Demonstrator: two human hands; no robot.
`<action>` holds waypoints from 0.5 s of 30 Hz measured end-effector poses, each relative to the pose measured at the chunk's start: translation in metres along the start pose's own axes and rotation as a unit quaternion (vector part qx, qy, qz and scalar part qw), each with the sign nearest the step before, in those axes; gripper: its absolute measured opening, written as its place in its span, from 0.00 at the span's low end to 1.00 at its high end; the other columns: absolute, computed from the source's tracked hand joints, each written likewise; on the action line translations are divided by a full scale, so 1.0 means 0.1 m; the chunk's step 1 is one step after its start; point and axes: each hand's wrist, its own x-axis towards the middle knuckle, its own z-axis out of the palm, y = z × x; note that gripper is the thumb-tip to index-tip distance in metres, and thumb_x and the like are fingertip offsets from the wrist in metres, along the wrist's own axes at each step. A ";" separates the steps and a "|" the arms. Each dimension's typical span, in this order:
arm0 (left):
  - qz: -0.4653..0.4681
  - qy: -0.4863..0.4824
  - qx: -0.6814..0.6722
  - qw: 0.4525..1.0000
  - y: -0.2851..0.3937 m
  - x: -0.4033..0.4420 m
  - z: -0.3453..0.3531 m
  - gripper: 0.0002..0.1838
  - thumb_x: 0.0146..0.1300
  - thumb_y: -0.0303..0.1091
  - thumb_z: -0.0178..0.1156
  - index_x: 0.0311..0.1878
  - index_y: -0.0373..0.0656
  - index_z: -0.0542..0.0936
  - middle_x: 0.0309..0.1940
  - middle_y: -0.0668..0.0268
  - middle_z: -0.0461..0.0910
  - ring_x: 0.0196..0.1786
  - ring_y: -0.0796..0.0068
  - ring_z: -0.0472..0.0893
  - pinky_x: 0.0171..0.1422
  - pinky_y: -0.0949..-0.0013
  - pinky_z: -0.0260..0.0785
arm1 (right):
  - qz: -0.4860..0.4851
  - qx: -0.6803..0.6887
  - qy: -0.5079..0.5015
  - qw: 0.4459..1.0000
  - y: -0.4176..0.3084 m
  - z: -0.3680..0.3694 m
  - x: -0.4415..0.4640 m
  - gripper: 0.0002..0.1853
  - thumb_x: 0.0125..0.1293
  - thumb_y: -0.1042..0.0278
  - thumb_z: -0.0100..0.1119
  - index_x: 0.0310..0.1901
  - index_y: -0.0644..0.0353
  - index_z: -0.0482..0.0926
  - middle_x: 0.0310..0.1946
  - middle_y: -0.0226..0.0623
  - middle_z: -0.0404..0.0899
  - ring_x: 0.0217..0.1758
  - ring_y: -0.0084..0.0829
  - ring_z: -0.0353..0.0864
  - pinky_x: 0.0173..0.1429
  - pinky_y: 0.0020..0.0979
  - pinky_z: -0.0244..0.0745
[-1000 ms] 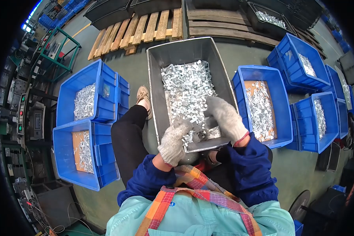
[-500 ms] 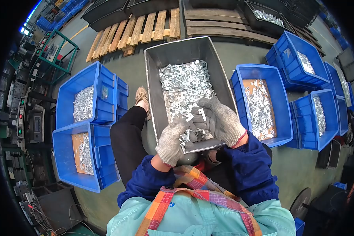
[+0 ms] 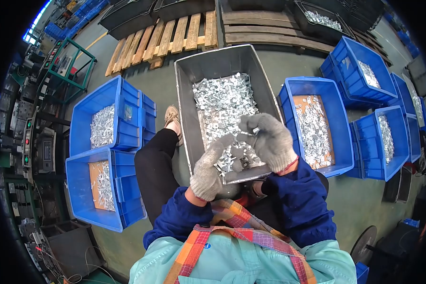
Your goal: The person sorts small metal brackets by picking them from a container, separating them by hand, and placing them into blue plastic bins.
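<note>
A dark grey bin [image 3: 183, 113] stands between my legs, with a heap of small silvery metal brackets [image 3: 225, 97] in it. My left hand [image 3: 209, 170], in a light knitted glove with a grey palm, is over the bin's near left part. Its fingers are stretched out and apart above the brackets. My right hand [image 3: 272, 144], gloved the same way, hovers over the near right part with its fingers curled inward. A bit of bright metal shows between its thumb and fingers, seemingly a bracket; the rest of it is hidden.
Blue crates with metal parts stand on both sides: a near right crate [image 3: 341, 142], more stacked crates [image 3: 364, 90] beyond it, and left crates [image 3: 128, 184]. Wooden pallets [image 3: 180, 40] lie ahead. Machinery [image 3: 45, 146] lines the left side.
My right hand has turned and curled its fingers; the bracket that lay across its open fingers is now mostly out of sight. My left hand has opened and straightened its fingers.
</note>
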 end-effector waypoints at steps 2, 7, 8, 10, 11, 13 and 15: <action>-0.001 -0.038 -0.033 0.999 0.00 0.01 -0.07 0.24 0.78 0.44 0.52 0.69 0.41 0.72 0.47 0.59 0.84 0.39 0.71 0.86 0.39 0.69 0.84 | -0.012 -0.008 0.035 0.999 -0.04 0.06 -0.05 0.09 0.71 0.69 0.59 0.45 0.67 0.81 0.46 0.41 0.82 0.43 0.36 0.85 0.41 0.41 0.86; 0.015 -0.021 -0.006 1.000 0.01 -0.02 0.01 0.26 0.78 0.47 0.53 0.73 0.46 0.70 0.42 0.61 0.85 0.34 0.71 0.86 0.28 0.72 0.78 | 0.120 -0.264 0.031 0.957 -0.05 0.08 -0.05 0.13 0.70 0.64 0.60 0.48 0.65 0.82 0.38 0.35 0.82 0.30 0.26 0.81 0.32 0.27 0.79; 0.010 -0.034 -0.010 0.999 0.01 -0.02 -0.01 0.26 0.78 0.48 0.53 0.74 0.47 0.70 0.41 0.61 0.85 0.33 0.71 0.86 0.26 0.73 0.77 | 0.146 -0.345 0.019 0.927 -0.05 0.10 -0.08 0.13 0.70 0.63 0.61 0.48 0.64 0.82 0.37 0.34 0.82 0.29 0.25 0.80 0.32 0.27 0.78; -0.006 -0.035 0.020 0.999 0.04 -0.04 0.04 0.28 0.78 0.49 0.53 0.76 0.49 0.68 0.40 0.60 0.86 0.31 0.71 0.86 0.26 0.74 0.77 | 0.180 -0.459 -0.075 0.867 -0.03 0.15 -0.11 0.14 0.68 0.59 0.64 0.46 0.61 0.82 0.32 0.29 0.80 0.27 0.24 0.78 0.30 0.30 0.73; -0.014 -0.035 0.034 0.999 0.05 -0.05 0.05 0.29 0.78 0.50 0.53 0.76 0.50 0.67 0.40 0.60 0.86 0.31 0.71 0.86 0.25 0.74 0.76 | 0.106 -0.469 -0.149 0.864 0.06 0.05 -0.12 0.14 0.69 0.58 0.63 0.45 0.61 0.82 0.29 0.29 0.78 0.26 0.22 0.75 0.29 0.27 0.70; -0.009 -0.055 0.027 0.998 0.01 -0.04 0.00 0.30 0.78 0.51 0.53 0.77 0.50 0.66 0.40 0.58 0.86 0.31 0.71 0.86 0.25 0.74 0.76 | 0.082 -0.452 -0.183 0.869 0.06 0.10 -0.14 0.14 0.71 0.57 0.62 0.42 0.61 0.82 0.24 0.28 0.74 0.24 0.20 0.72 0.27 0.25 0.67; -0.008 -0.062 0.026 0.998 -0.02 -0.03 -0.01 0.32 0.77 0.53 0.54 0.78 0.50 0.64 0.41 0.57 0.86 0.31 0.70 0.86 0.25 0.74 0.76 | 0.184 -0.402 -0.101 0.891 -0.05 0.19 -0.18 0.14 0.72 0.58 0.62 0.40 0.62 0.81 0.21 0.27 0.72 0.24 0.20 0.71 0.27 0.25 0.67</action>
